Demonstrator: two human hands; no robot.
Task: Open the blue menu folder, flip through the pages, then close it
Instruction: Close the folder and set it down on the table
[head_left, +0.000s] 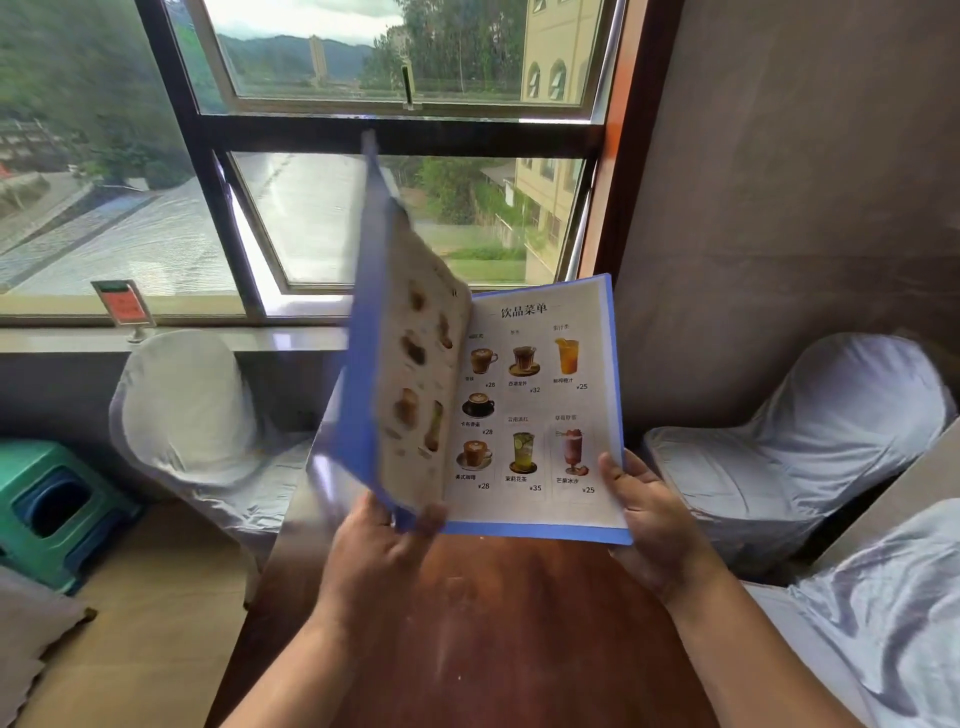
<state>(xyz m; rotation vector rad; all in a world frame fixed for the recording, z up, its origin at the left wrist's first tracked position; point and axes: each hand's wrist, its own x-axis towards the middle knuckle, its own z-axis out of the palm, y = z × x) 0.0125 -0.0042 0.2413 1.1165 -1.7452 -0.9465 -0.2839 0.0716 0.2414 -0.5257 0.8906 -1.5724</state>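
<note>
Blue menu folder (613, 395) held up open over the brown table (483, 623), right in front of the window. Left hand (387, 551) with fingers (434, 517) pinched on the bottom edge of the raised left side, which looks blurred and half swung. Right hand (652, 514) gripping the lower right corner, thumb on the drinks page (535, 400). Looks like mid-flip, or maybe starting to close, hard to say. Next up: steady the right side, bring the left leaf fully over.
</note>
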